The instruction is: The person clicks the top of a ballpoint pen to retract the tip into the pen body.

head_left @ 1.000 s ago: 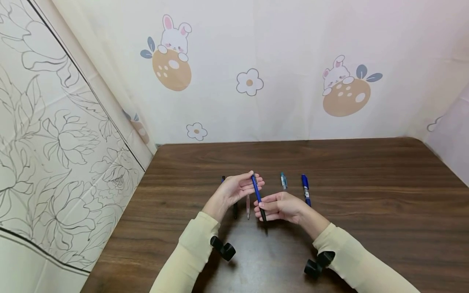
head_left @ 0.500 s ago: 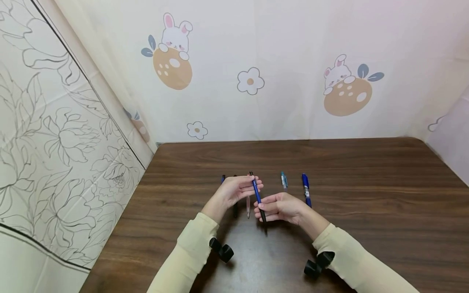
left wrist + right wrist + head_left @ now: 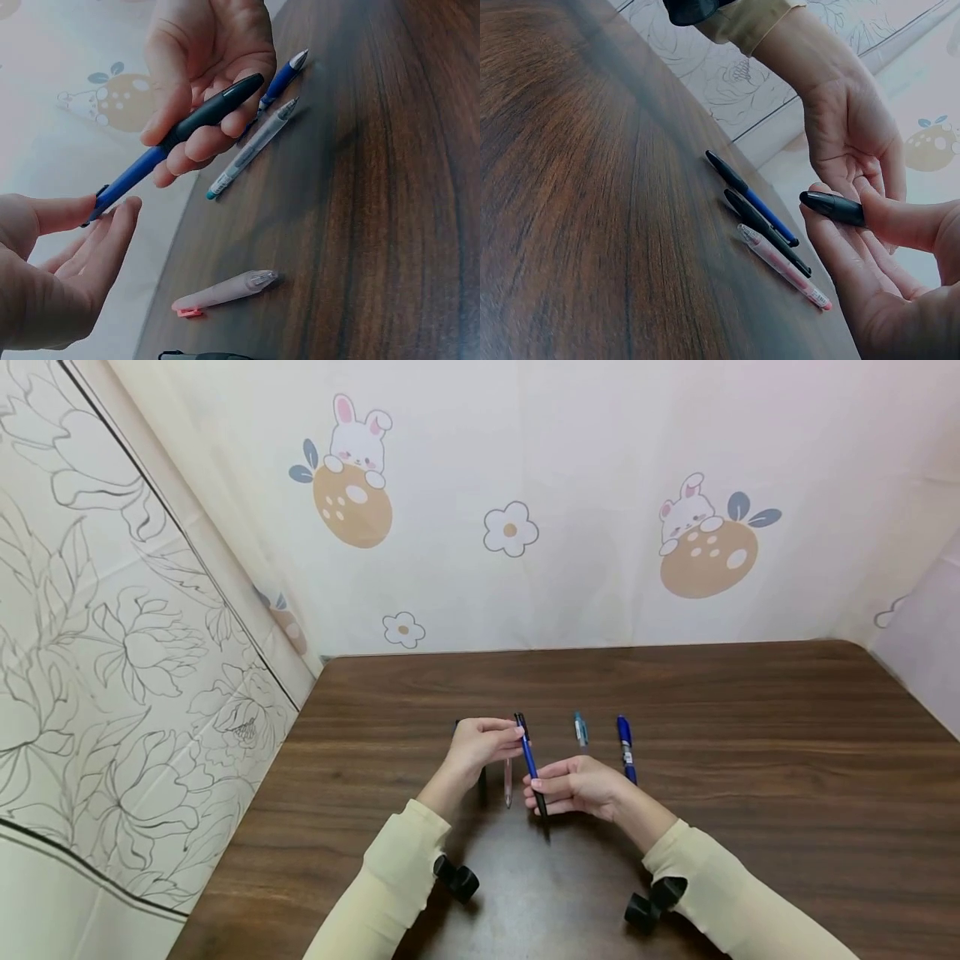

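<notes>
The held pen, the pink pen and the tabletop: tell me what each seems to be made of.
Held pen: likely plastic, with a smooth blue barrel; the black section has a soft sheen and might be rubbery.
Pink pen: probably plastic, looking translucent with a clear tip.
Tabletop: wood or wood-look laminate, satin; streaked brown grain and mild glare.

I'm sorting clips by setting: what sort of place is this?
Probably an indoor corner, home or makeshift studio unclear: a wood-grain table stands before a pale rabbit-print backdrop, with a line-drawn floral panel at left.
</notes>
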Demonstrator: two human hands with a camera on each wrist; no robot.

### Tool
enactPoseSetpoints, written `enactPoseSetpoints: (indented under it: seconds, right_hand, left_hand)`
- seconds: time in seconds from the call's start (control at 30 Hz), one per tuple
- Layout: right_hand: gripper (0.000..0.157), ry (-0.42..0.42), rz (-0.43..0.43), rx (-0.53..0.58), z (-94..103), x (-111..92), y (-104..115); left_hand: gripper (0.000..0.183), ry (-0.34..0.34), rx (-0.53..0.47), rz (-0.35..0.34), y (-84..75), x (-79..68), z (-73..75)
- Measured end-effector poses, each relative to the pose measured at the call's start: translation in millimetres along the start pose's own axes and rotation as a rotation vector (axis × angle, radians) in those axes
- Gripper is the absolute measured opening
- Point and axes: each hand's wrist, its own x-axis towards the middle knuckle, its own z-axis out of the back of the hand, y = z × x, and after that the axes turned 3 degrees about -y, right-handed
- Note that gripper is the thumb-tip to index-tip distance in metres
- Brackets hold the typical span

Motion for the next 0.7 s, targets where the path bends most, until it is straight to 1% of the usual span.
enactPoseSetpoints:
  seconds: [0.2, 0.33, 0.4, 0.5, 0.6, 0.7]
  right_hand:
    - [0.046, -0.004, 0.019, -0.033, 1.5, -1.4, 1.5]
    - [0.048, -0.018, 0.045, -0.103, 2.9, -2.2, 2.6]
    - [0.048, -0.037, 0.060, -0.155, 4.4, -2.8, 2.8]
    - [0.049, -0.087, 0.072, -0.216, 7.2, -3.8, 2.0]
    - [0.047, -0.126, 0.084, -0.245, 9.2, -5.7, 1.2]
    - [0.045, -0.144, 0.098, -0.276, 10.5, -10.3, 2.3]
  left_hand:
    - [0.025, -0.018, 0.004, 0.014, -3.1, 3.1, -2.1]
    - [0.025, -0.026, -0.009, 0.024, -5.0, 7.5, -2.5]
    - [0.025, -0.031, -0.011, 0.023, -6.7, 9.8, -2.9]
    - [0.025, -0.038, -0.003, 0.023, -8.4, 14.4, -4.0]
    - [0.024, -0.048, 0.006, 0.031, -9.0, 19.1, -5.1]
    - [0.023, -0.058, 0.034, 0.046, -8.6, 23.3, -6.3]
